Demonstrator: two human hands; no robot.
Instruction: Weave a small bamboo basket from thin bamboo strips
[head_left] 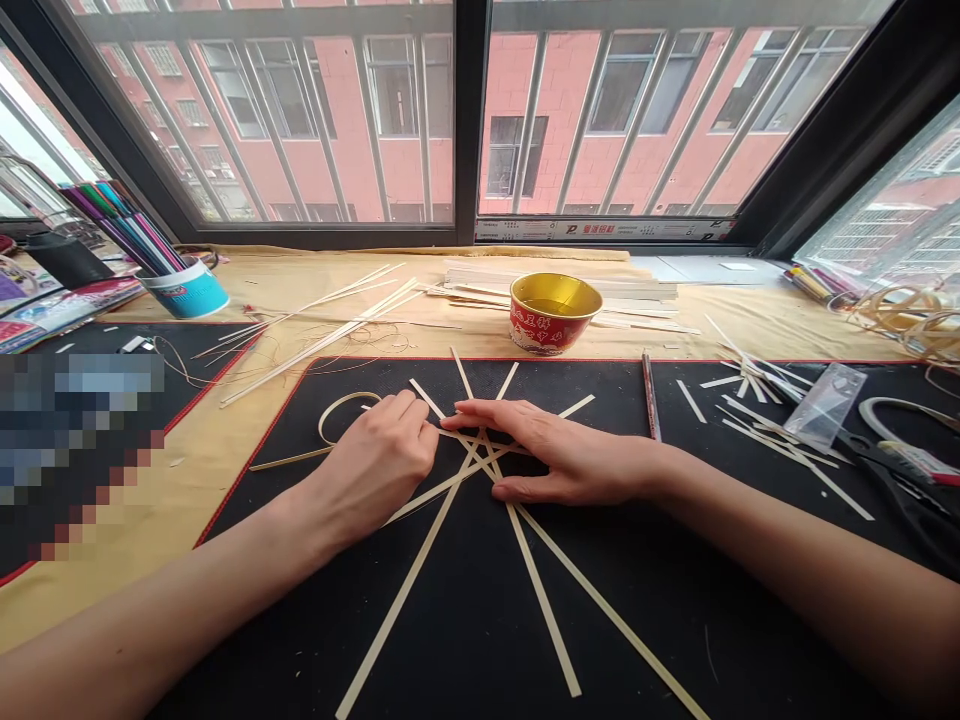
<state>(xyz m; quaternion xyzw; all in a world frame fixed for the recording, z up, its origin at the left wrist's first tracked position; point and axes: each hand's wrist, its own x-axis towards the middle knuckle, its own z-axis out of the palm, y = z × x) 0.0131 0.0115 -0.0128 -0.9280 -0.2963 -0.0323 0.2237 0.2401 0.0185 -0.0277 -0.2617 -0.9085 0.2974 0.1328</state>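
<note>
Both hands met at the middle of a star of flat strips [537, 582] that crossed on the black mat [465, 640] right under the fingers. The right hand [559, 452] lay open, palm down, fingers stretched over the crossing and pressing it flat. The left hand [375, 462] was curled, thumb and fingers closed on a thin strip [346, 397] that looped away to its outer side; exactly where that strip entered the crossing could not be told, as the fingers hid it. The likeliest trouble, as I judged it, was the star slipping: only the right palm pinned the strips, so a lifted finger or a sideways tug from the left hand could fan them out of their even spread. A sharp pull could also kink or split the thin strip at its bend. Beyond the fingertips stood a red and gold bowl [555, 312] that seemed to hold liquid, close enough for a springing strip end to reach. Scissors [896, 485] lay well apart past the right wrist, loose offcuts [757, 412] near them, and a cup of pens [184, 290] stood far beyond the left hand.
</note>
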